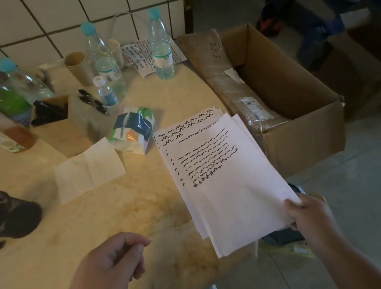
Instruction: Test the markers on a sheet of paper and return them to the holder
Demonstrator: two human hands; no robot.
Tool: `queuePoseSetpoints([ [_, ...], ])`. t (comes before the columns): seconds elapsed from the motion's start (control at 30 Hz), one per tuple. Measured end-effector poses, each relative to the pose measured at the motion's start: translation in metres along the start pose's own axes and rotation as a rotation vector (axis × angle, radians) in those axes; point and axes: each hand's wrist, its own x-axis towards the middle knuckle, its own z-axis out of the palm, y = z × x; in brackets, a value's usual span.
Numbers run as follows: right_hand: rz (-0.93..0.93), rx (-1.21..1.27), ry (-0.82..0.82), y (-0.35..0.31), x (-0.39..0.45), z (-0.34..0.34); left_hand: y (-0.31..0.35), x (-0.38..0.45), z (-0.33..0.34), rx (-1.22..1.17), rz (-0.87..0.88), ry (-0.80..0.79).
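A stack of white paper sheets (225,179) covered in black squiggle marks lies at the table's right edge, its near corner overhanging. My right hand (314,222) pinches that near right corner. My left hand (113,261) hovers over the table in front of me, fingers loosely curled with nothing in them. A square cardboard holder (61,124) with black markers (48,112) inside stands at the back left. A few loose black markers (92,101) lie just right of it. A black mesh holder (3,214) with dark pens lies at the far left edge.
Several plastic bottles (160,46) and paper cups (77,67) stand along the tiled wall. A tissue pack (132,131) and an unfolded napkin (88,170) lie mid-table. Another scribbled sheet (145,54) sits at the back. An open cardboard box (284,97) stands right of the table.
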Motion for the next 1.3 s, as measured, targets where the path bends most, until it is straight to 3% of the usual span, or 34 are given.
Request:
queuePoseSetpoints([
  [0.3, 0.112, 0.6, -0.073, -0.014, -0.012, 0.024, -0.014, -0.013, -0.018, -0.047, -0.041, 0.08],
  [0.67, -0.168, 0.265, -0.135, -0.048, -0.041, 0.101, -0.046, -0.025, -0.076, -0.091, -0.069, 0.189],
  [0.9, -0.165, 0.367, -0.182, -0.074, -0.075, 0.155, -0.078, -0.018, -0.138, -0.1, -0.046, 0.194],
  [1.3, -0.188, 0.41, -0.148, -0.151, -0.207, 0.3, -0.178, 0.012, -0.318, -0.055, -0.089, 0.115],
])
